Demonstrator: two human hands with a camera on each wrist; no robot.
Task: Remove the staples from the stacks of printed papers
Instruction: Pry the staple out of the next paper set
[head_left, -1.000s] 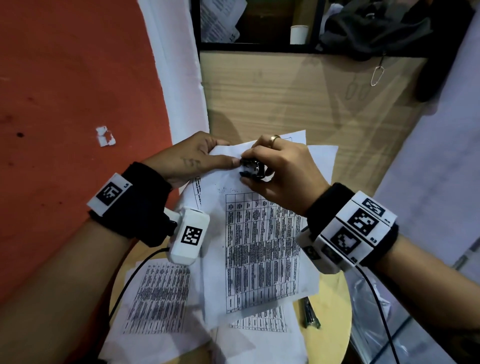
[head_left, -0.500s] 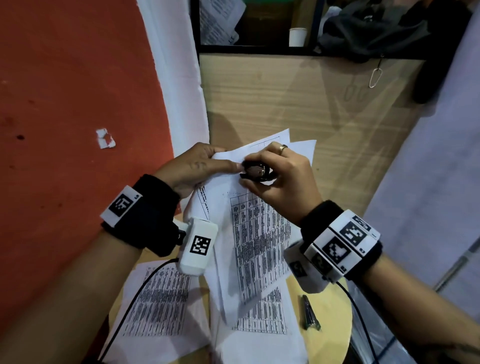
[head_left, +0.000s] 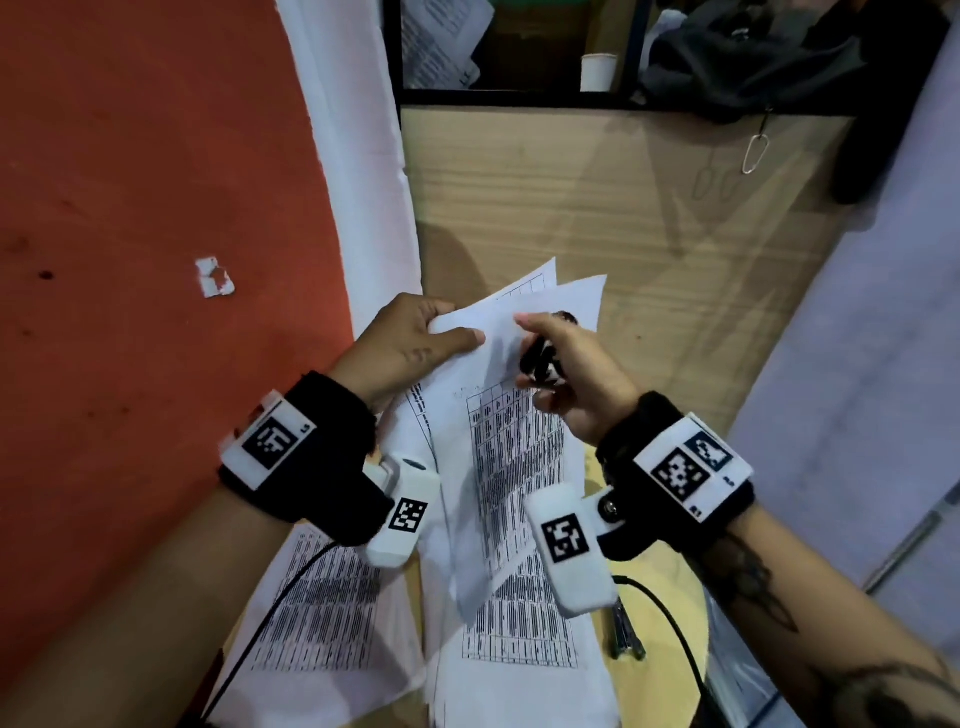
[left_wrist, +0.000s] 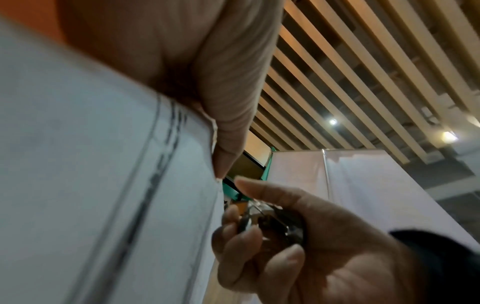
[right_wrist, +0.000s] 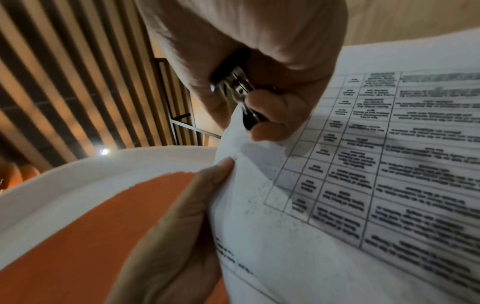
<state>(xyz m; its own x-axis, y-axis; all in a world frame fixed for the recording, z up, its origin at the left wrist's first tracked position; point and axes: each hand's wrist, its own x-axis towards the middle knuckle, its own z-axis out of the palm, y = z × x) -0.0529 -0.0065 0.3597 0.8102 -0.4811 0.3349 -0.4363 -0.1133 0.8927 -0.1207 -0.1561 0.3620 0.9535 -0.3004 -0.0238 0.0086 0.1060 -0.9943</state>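
My left hand (head_left: 415, 343) pinches the top left corner of a stack of printed papers (head_left: 509, 452), thumb on top, and holds it tilted up off the table. The same corner shows under my left thumb (right_wrist: 207, 185) in the right wrist view. My right hand (head_left: 566, 364) grips a black and metal staple remover (head_left: 543, 361) just right of that corner, its index finger pointing at the sheet. The remover (left_wrist: 272, 222) lies in my curled right fingers, a little apart from the paper edge (left_wrist: 182, 185). Its metal jaws (right_wrist: 241, 96) sit close above the paper corner. No staple is visible.
More printed sheets (head_left: 322, 613) lie on the round yellow table (head_left: 670, 613). A dark stapler-like tool (head_left: 626, 634) lies at the table's right side. A wooden panel (head_left: 597, 208) stands behind, an orange wall (head_left: 130, 208) at left, a shelf with a paper cup (head_left: 597, 70) above.
My right hand with the staple remover has drawn back from the paper corner, turned palm-up and moved right. My left hand has lifted and tilted the stack further.
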